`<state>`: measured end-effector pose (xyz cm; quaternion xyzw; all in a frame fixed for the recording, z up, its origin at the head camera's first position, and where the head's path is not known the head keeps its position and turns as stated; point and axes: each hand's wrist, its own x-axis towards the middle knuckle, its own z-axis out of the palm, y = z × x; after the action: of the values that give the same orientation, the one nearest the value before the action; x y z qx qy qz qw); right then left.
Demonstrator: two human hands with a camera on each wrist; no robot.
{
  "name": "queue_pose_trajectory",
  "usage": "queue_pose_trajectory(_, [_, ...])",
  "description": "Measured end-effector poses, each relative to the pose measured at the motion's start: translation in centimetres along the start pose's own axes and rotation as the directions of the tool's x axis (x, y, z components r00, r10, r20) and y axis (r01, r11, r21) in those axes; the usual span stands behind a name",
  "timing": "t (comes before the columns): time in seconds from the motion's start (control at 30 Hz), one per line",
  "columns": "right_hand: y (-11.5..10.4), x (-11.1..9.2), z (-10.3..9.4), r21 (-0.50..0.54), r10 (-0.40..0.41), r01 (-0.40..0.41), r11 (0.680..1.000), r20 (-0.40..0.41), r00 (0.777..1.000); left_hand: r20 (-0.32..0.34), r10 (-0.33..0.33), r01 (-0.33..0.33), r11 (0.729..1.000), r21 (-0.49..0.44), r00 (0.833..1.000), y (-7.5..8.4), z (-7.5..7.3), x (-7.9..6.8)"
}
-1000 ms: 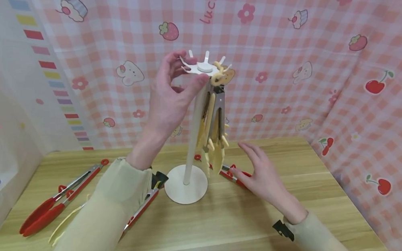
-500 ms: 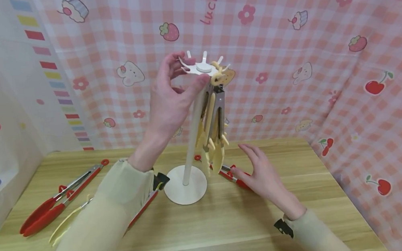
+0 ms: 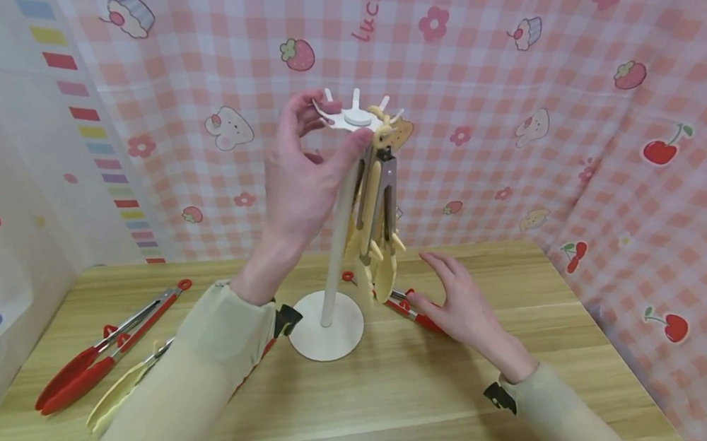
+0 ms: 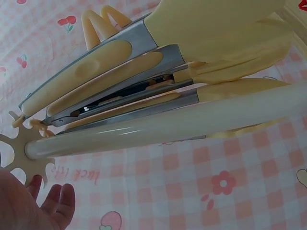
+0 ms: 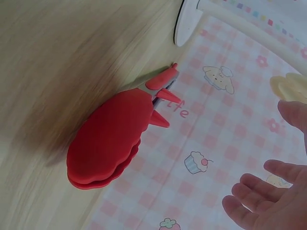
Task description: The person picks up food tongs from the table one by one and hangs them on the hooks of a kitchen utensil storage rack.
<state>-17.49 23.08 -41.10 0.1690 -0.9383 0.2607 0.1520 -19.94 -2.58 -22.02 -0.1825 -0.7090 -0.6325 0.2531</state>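
A white stand (image 3: 327, 324) with a round base and a hooked top stands on the table. My left hand (image 3: 298, 172) grips the edge of its hook disc (image 3: 344, 120), thumb in front and fingers behind. From the hooks on the right side hang several cream-tipped tongs (image 3: 381, 225); the left wrist view shows these hanging tongs (image 4: 91, 72) alongside the pole (image 4: 158, 129). My right hand (image 3: 464, 306) hovers to the right of the stand, holding nothing, with its fingers spread loosely. Behind that hand lie red tongs (image 3: 426, 323), whose scalloped red heads (image 5: 108, 139) show in the right wrist view.
Red tongs (image 3: 81, 374) lie on the left of the wooden table (image 3: 372, 417). Beside them are cream tongs (image 3: 111, 400), partly covered by my left sleeve (image 3: 179, 400). Another red pair is mostly hidden under that forearm. A checked pink cloth (image 3: 507, 92) hangs behind.
The hook disc has shifted slightly left and the hanging tongs have swung a little. My left forearm has moved slightly right, uncovering more of the cream tongs. My right hand has barely moved.
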Motion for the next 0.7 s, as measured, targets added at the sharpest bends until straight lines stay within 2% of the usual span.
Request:
queue_pose_trajectory(0.5, [0.8, 0.3, 0.3, -0.013, -0.004, 0.004, 1.000, 0.024, 1.000, -0.100, 0.028, -0.024, 0.999, 0.042, 0.995, 0.3, 1.2, -0.6])
queue_pose_trajectory(0.7, [1.1, 0.3, 0.4, -0.028, -0.005, 0.007, 1.000, 0.047, 0.999, -0.135, 0.055, -0.043, 0.995, 0.091, 0.989, 0.5, 1.6, -0.8])
